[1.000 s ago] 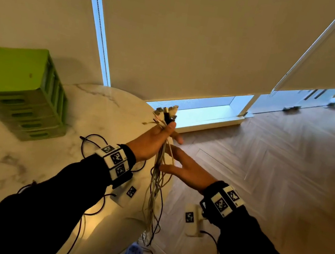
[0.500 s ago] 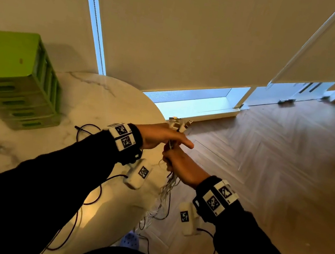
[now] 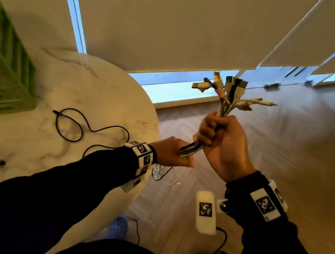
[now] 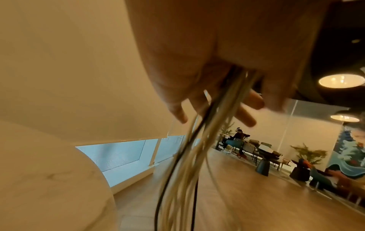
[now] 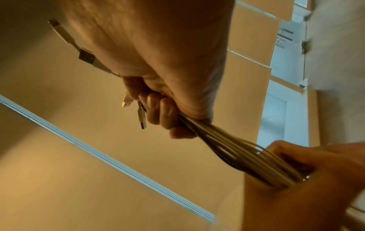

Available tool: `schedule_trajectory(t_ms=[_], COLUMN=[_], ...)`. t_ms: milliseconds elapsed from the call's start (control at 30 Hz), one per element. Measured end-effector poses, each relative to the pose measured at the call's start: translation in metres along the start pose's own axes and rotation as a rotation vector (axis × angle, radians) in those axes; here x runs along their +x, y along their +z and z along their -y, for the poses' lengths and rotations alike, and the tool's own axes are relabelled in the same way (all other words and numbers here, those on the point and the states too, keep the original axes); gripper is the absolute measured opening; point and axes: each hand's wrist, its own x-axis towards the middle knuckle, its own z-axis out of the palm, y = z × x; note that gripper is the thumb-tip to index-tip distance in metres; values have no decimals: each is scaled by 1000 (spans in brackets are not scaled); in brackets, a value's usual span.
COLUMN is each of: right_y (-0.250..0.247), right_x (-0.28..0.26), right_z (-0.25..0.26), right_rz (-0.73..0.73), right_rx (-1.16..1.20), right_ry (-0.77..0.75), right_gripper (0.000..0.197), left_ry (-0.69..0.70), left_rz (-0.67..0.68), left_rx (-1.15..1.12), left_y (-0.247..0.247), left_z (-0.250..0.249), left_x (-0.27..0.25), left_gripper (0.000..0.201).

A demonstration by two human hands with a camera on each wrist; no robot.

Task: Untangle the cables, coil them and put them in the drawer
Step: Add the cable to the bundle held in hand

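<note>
Bundle (image 3: 223, 105) had passed from left to right hand (image 3: 223, 144), fisted below the plugs. Left hand (image 3: 171, 152) closed lower round the strands. Ends gathered; coiling not begun.

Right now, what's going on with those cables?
Right hand grips cable bundle below the plugs. Left hand holds the strands lower down. Black cable loose on table. Green drawer unit shut.
</note>
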Motion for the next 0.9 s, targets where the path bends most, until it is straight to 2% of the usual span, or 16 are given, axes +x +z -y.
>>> schedule_trajectory(t_ms=[33,133,167,200,233,267,367,400,467,500,533,567,600,700,800,900], right_y=[1,4,3,2,-1,-4,-18,-24,-34,-37,-39,-39,-38,-21,15,48], right_x=[-4,-10,-10,-7,-3,2,19,25,35,39,42,46,49,53,53,58], right_z=[11,46,55,61,66,69,71,69,62,56,48,37,24,-14,-37,-52], right_rz=[3,-8,-29,-59,-97,-134,-243,-274,-309,-299,-272,-229,-182,24,347,565], right_rx=[31,74,59,29,-16,-68,-255,-325,-446,-495,-536,-581,-629,-885,-1109,-1077], right_ry=[-40,-155,-187,-209,-218,-211,-148,-121,-61,-27,11,55,98,136,105,108], right_gripper=[18,16,16,18,21,24,29,30,31,31,31,30,29,30,30,24], left_ry=[-9,-87,-139,-189,-235,-249,-118,-124,-254,-309,-318,-292,-252,-106,5,-91], left_rz=[-169,-612,-694,-710,-642,-495,29,149,322,361,347,282,184,-144,-352,-535], left_rx=[-6,-74,-140,-247,-333,-372,-173,-89,48,77,85,69,6,-472,-852,-833], left_y=[6,26,33,41,50,59,80,82,75,68,59,47,34,-6,-34,-49], left_z=[6,4,-5,-16,-27,-34,-23,-12,14,22,27,32,30,11,-5,-2], left_x=[8,35,45,53,60,64,61,55,37,25,14,3,-7,-27,-46,-73], left_gripper=[25,34,37,37,38,36,15,21,81,106,117,116,107,67,57,45])
